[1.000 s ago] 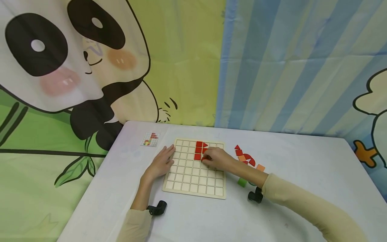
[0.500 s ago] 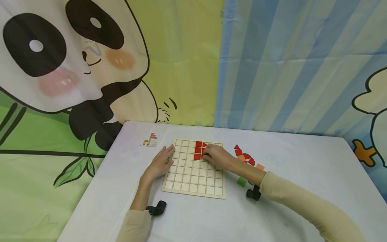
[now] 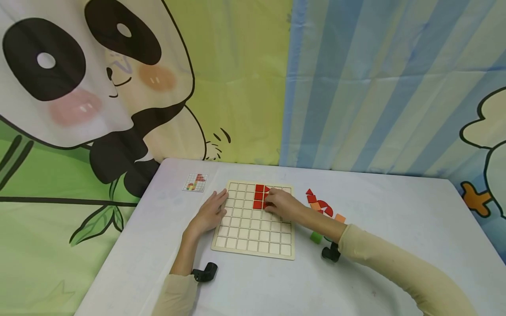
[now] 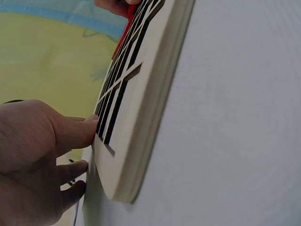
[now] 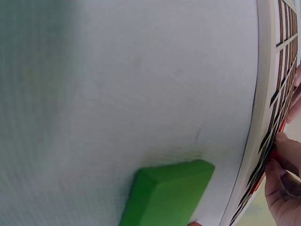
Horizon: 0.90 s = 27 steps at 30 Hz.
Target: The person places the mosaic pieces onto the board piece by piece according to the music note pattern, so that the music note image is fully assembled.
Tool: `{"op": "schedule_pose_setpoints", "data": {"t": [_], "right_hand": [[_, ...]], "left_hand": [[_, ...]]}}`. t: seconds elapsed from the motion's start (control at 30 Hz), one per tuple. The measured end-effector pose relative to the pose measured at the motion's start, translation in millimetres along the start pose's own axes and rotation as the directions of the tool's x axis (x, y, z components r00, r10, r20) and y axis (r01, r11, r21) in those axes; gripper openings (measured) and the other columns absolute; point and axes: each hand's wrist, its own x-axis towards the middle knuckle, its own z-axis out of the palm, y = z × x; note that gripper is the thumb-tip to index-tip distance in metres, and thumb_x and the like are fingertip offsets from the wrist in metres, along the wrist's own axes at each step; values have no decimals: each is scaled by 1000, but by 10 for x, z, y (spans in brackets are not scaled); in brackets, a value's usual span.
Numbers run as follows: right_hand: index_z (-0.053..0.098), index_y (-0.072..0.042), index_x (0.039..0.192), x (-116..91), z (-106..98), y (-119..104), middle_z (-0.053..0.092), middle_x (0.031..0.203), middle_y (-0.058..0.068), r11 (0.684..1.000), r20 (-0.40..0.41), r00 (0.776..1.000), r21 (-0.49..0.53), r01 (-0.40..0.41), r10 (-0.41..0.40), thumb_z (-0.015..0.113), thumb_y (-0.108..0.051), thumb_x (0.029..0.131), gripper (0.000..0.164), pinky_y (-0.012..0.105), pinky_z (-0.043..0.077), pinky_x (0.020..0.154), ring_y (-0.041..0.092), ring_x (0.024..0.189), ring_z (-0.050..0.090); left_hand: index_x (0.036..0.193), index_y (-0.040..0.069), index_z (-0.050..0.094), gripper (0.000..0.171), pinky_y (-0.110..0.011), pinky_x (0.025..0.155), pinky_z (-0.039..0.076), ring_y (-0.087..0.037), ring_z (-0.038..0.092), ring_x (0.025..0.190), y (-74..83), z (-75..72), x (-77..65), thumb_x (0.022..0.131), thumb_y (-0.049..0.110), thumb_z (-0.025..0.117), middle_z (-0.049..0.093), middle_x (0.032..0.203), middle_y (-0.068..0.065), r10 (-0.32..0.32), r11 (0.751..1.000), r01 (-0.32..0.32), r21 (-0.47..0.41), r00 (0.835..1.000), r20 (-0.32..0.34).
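Observation:
A wooden grid board [image 3: 253,253] lies on the table with several red blocks [image 3: 258,195] in its upper middle cells. My left hand [image 3: 209,213] rests along the board's left edge, thumb touching the rim in the left wrist view. My right hand [image 3: 283,205] is over the board beside the red squares. In the right wrist view its thumb and finger pinch a small red block [image 5: 274,154], low at the grid; the fingers hide most of the block, so its shape is unclear.
A small pattern card [image 3: 195,182] lies left of the board's far corner. Right of the board are loose red pieces [image 3: 312,199], an orange block [image 3: 340,218] and a green block [image 3: 316,237], partly behind my right forearm. A printed curtain [image 3: 245,87] hangs behind the table.
My right hand has shifted slightly up the board, and the red block in its fingers now sits against the red squares. My left hand stays at the board's edge.

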Motion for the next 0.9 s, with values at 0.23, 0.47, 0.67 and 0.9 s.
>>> {"op": "schedule_pose_setpoints", "data": {"t": [0.23, 0.47, 0.67, 0.9], "right_hand": [[74, -1, 100, -67, 49, 19, 64, 90, 8, 990, -59, 990, -70, 124, -128, 70, -11, 88, 16, 24, 51, 71, 17, 80, 57], [72, 1, 107, -133, 5, -5, 66, 97, 10, 990, -66, 989, -62, 128, -132, 68, -10, 89, 21, 26, 55, 74, 18, 85, 62], [70, -2, 111, -356, -230, 26, 65, 110, 10, 999, -44, 999, 51, -4, 6, 67, -13, 90, 24, 32, 57, 80, 21, 95, 64], [70, -1, 110, -747, -343, 439, 67, 108, 10, 990, -118, 983, 26, -137, 139, 69, -12, 88, 24, 35, 57, 78, 20, 88, 62]], "left_hand": [[151, 4, 32, 57, -59, 121, 10, -37, 7, 152, 19, -10, -14, 98, 10, 52, 22, 162, -10, 6, 1000, -6, 2, 1000, 0], [151, 6, 32, 57, -59, 121, 9, -35, 6, 152, 28, -5, -16, 98, 11, 52, 22, 163, -7, -16, 1000, 16, -15, 1000, 0], [151, 6, 32, 57, -59, 122, 9, -36, 6, 152, 29, -5, -14, 98, 11, 52, 21, 163, -8, -14, 1000, 14, -11, 1000, 0], [151, 6, 31, 57, -58, 122, 9, -35, 6, 152, 19, -3, -20, 99, 11, 51, 22, 163, -7, -20, 1000, 20, -12, 1000, 4]]}}
